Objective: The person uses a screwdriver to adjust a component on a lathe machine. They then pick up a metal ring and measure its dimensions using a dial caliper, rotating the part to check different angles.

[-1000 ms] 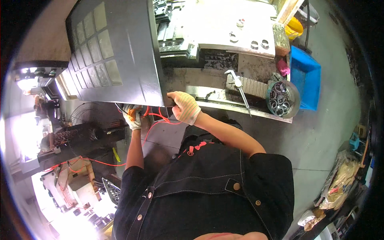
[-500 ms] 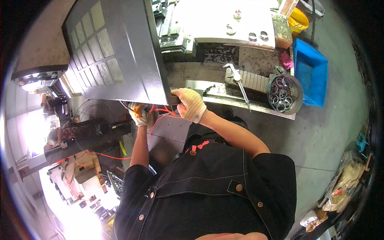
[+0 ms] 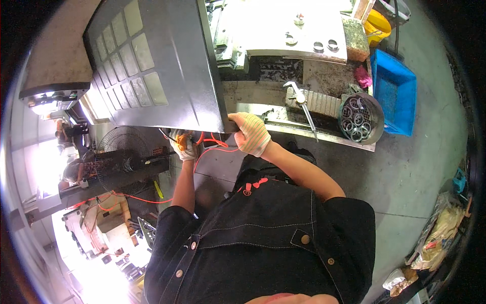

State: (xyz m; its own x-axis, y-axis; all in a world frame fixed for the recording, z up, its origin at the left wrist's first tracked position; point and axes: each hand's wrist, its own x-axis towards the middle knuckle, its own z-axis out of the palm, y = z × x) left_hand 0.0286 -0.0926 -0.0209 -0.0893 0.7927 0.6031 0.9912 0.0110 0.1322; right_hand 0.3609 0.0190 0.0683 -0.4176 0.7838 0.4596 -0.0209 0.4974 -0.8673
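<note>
My right hand [image 3: 252, 135], in a striped knit glove, grips the lower right edge of a dark grey machine door [image 3: 195, 86] with small window panes. My left hand [image 3: 183, 147], gloved too, is closed round an orange air gun [image 3: 180, 142] just below the door's bottom edge. The gun's thin dark nozzle points up and left; part of its body is hidden by the fingers. A red hose [image 3: 216, 143] loops between my two hands.
Beyond the door is a bright worktop [image 3: 283, 23] with several metal rings. A caliper [image 3: 302, 101] lies on the ledge beside a round container [image 3: 375, 133] of rings. To the right stands a blue bin [image 3: 397, 91]; to the left, a fan [image 3: 121, 152].
The door has shifted to the right, and my right hand has moved along with it. My left hand with the air gun has also moved slightly right.
</note>
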